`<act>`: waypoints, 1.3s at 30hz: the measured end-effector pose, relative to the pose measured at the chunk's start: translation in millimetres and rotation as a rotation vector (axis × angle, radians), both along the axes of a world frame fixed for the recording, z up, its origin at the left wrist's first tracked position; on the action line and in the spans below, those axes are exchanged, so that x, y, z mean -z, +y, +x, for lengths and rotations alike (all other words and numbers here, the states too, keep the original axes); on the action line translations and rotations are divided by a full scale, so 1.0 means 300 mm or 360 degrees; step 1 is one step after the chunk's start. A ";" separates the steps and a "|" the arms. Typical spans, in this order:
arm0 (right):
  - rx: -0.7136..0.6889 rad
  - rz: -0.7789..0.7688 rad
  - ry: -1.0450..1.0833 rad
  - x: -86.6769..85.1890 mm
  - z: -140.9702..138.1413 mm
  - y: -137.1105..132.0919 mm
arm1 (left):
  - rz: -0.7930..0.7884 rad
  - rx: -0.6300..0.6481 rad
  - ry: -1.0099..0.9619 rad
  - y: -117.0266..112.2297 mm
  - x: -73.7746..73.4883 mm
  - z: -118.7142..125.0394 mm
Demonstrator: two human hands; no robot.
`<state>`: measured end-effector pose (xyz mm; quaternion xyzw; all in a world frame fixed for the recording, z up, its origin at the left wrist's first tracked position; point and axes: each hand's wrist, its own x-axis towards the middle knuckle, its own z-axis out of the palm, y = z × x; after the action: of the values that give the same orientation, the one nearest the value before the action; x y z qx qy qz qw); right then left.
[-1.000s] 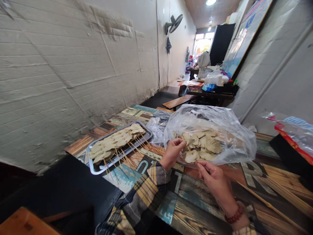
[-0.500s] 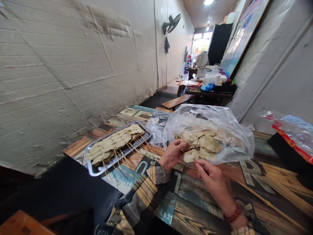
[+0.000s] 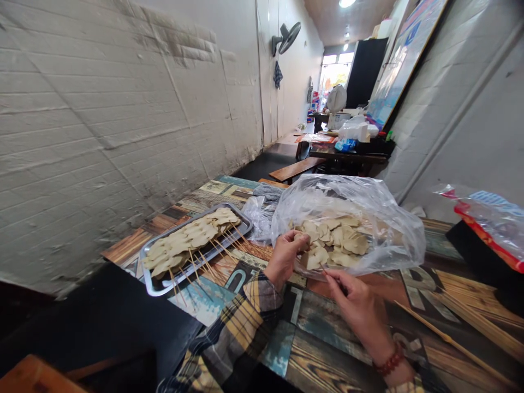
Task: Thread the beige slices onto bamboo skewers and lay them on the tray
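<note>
A clear plastic bag (image 3: pixel 380 210) lies open on the patterned table (image 3: pixel 323 338) and holds several pale flat food slices (image 3: pixel 347 243). My left hand (image 3: pixel 284 256) is at the bag's mouth, fingers pinched on one slice. My right hand (image 3: pixel 354 300) sits just below the bag with fingers closed on a thin bamboo skewer whose tip points at that slice. A plaid sleeve covers my left arm and a red bead bracelet (image 3: pixel 388 363) is on my right wrist.
A metal tray (image 3: pixel 161 284) at the left holds several skewered slices. Loose bamboo skewers (image 3: pixel 470 316) lie at the right, near a red-edged plastic bag (image 3: pixel 491 218). A white brick wall runs along the left. Benches, tables and a wall fan (image 3: pixel 286 35) stand farther back.
My left hand has picked a slice at the bag's mouth and drawn it slightly toward me. My right hand has brought the skewer tip up to it.
</note>
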<state>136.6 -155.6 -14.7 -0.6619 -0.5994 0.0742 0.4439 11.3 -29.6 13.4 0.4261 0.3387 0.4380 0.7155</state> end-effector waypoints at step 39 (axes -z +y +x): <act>0.0103 -0.0039 -0.0017 -0.059 0.001 -0.004 | -0.0207 0.0253 -0.0227 0.001 0.012 0.010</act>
<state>137.0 -156.8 3.2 -0.6868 -0.5790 0.0636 0.4347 14.3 -29.2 9.8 0.3721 0.2800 0.3862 0.7962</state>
